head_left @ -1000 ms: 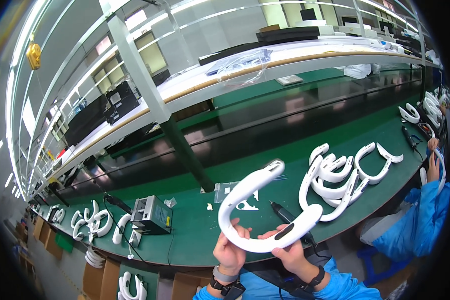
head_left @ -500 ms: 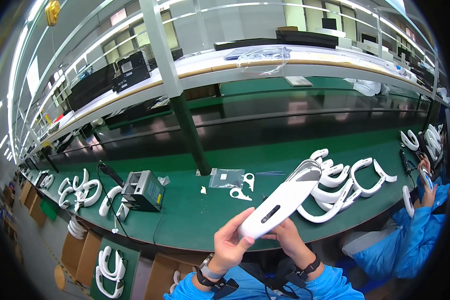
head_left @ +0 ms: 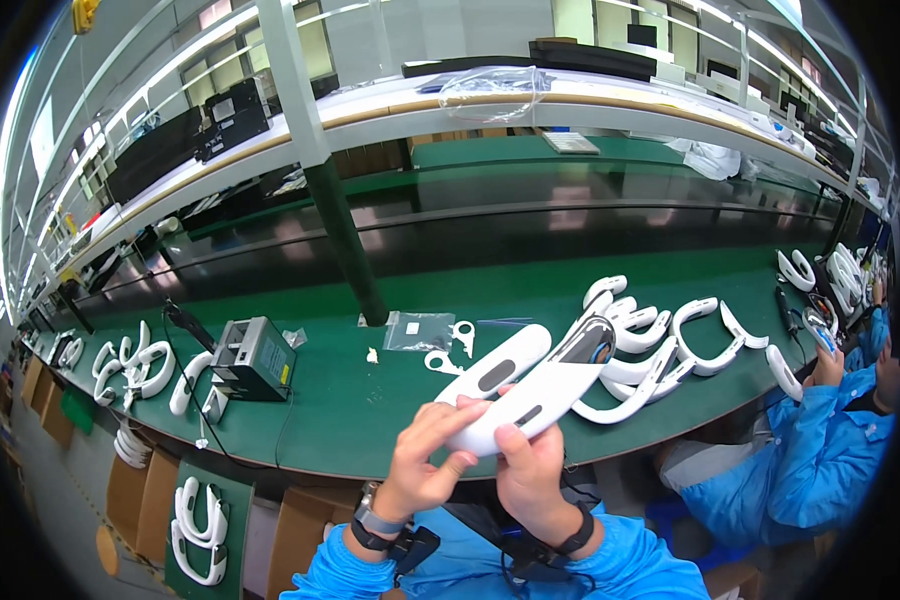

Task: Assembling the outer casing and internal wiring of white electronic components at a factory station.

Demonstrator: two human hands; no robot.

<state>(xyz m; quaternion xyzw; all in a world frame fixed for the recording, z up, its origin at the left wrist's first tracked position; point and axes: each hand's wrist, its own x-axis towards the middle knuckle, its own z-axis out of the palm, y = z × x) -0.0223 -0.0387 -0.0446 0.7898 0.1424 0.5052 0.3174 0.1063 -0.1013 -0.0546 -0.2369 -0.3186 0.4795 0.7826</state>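
Note:
Above the near table edge, my hands have hold of two long white plastic shells lying close side by side. The nearer shell (head_left: 545, 397) has a dark slot and a dark inside with a bit of blue at its far end. The farther shell (head_left: 500, 362) carries a dark oval window. My left hand (head_left: 425, 460) is closed at their near ends, its thumb by the nearer shell; which shell its fingers bear on is partly hidden. My right hand (head_left: 532, 480) grips the nearer shell, thumb on top, its other fingers mostly hidden beneath.
Curved white parts (head_left: 705, 345) pile up on the right of the green table (head_left: 320, 430). A plastic bag (head_left: 420, 332) and small white hooked pieces (head_left: 462, 338) lie ahead. A grey box-shaped device (head_left: 255, 360) stands left. A shelf post (head_left: 345, 240) rises beyond. A co-worker (head_left: 810, 450) sits at right.
The farther shell with the oval window now shows beside the nearer one; earlier a single white body was seen. My right hand's thumb has come onto the nearer shell. The view has shifted slightly.

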